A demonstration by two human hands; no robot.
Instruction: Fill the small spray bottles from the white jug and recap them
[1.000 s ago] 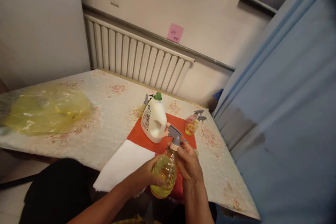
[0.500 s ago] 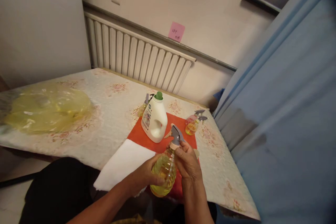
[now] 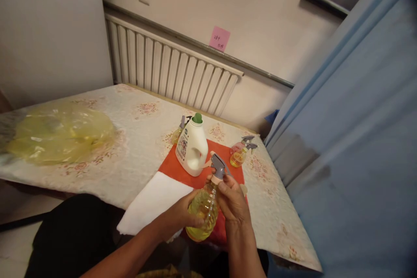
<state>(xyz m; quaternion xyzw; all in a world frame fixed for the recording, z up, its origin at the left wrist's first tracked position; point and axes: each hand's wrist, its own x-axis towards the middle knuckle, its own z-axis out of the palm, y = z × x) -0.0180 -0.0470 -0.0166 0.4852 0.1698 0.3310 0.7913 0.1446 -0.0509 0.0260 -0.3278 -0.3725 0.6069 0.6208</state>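
A clear spray bottle [image 3: 208, 208] with yellow liquid is held tilted at the table's near edge. My left hand [image 3: 185, 215] is closed round its ribbed body. At the neck, the fingers of my right hand [image 3: 233, 197] grip the collar under the grey spray head [image 3: 217, 166]. Just beyond stands a white detergent jug [image 3: 193, 150] with a green cap [image 3: 197, 118]. It rests on a red cloth [image 3: 171, 169], and a white cloth [image 3: 153, 204] lies to the left of my hands.
Behind the jug a further spray bottle [image 3: 177, 134] is partly hidden. Right of it stand a yellow spray bottle [image 3: 237, 158] and a pink one [image 3: 236, 147]. A yellow plastic bag [image 3: 61, 132] lies on the flowered tablecloth [image 3: 143, 139]. A blue curtain [image 3: 352, 130] hangs at right.
The spray bottle has shifted very slightly up and left in view, and its spray head has turned a little. Both hands keep their grip.
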